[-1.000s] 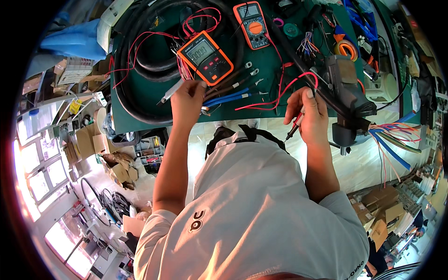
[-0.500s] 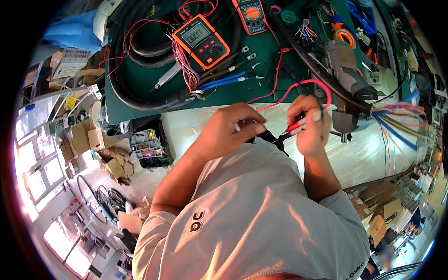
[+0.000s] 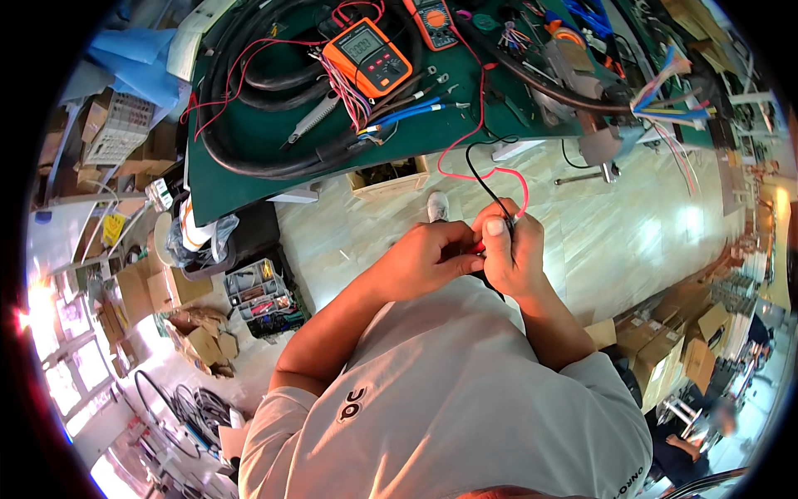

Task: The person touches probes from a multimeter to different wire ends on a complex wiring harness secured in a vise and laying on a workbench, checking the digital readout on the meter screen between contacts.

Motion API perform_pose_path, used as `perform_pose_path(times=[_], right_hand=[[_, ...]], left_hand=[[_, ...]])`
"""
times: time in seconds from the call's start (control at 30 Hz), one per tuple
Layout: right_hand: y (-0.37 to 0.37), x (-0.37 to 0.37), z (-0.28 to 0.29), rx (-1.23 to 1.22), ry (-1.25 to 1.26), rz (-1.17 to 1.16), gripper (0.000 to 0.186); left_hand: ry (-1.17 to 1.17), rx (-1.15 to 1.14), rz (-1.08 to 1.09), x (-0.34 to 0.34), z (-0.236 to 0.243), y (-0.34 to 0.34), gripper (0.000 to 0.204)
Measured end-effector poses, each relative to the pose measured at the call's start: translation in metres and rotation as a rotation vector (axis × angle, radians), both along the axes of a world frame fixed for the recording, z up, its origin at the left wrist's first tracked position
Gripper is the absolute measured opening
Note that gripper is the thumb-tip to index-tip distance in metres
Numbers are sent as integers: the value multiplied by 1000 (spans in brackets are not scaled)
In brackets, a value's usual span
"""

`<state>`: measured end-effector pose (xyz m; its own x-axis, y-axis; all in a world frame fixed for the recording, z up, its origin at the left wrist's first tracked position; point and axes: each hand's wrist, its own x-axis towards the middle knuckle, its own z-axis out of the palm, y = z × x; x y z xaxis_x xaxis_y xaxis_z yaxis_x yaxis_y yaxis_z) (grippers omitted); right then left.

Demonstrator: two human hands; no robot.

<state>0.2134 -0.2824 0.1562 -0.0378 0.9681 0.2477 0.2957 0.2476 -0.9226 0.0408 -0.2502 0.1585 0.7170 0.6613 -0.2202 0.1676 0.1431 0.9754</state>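
Note:
In front of my belly both hands meet. My right hand (image 3: 515,258) is closed around a red test lead (image 3: 524,193) and a black test lead (image 3: 484,179), which come out at its top. My left hand (image 3: 432,259) pinches at a red test probe (image 3: 476,248) between the two hands; most of it is hidden by the fingers. Both leads run up toward the green-topped bench. On the bench stand an orange multimeter (image 3: 370,56) with a lit display and a second orange multimeter (image 3: 432,18) with a round dial.
A thick black cable (image 3: 249,170) curls over the green bench (image 3: 258,195), with blue lugged wires (image 3: 416,110) and a grey utility knife (image 3: 312,121) near it. A clamp-like grey tool (image 3: 600,148) overhangs the bench edge. A parts case (image 3: 258,291) and cardboard boxes (image 3: 657,345) are on the floor.
My hands have come together and lower, away from the bench, where before they were apart. My right hand still has the leads. The view has shifted, showing more floor.

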Motion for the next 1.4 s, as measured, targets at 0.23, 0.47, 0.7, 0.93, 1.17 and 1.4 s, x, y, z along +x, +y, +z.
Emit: perform_pose_path(times=[0.23,0.47,0.7,0.93,1.17,1.4], right_hand=[[-51,-7,-9,-30,-81,-143,34],[-64,-16,-3,-85,131,-40,24],[-50,60,5,-34,-98,-509,26],[-21,131,25,-166,378,-742,41],[18,156,20,-289,301,-299,35],[46,232,33,-75,445,-297,24]], left_hand=[[49,58,-5,-11,-4,-38,20],[-38,92,68,-15,-4,-50,19],[55,108,295,-61,-14,-28,19],[257,29,427,-93,-22,-10,19],[125,-35,634,-33,-10,-11,16],[67,213,1145,-3,3,-8,12]])
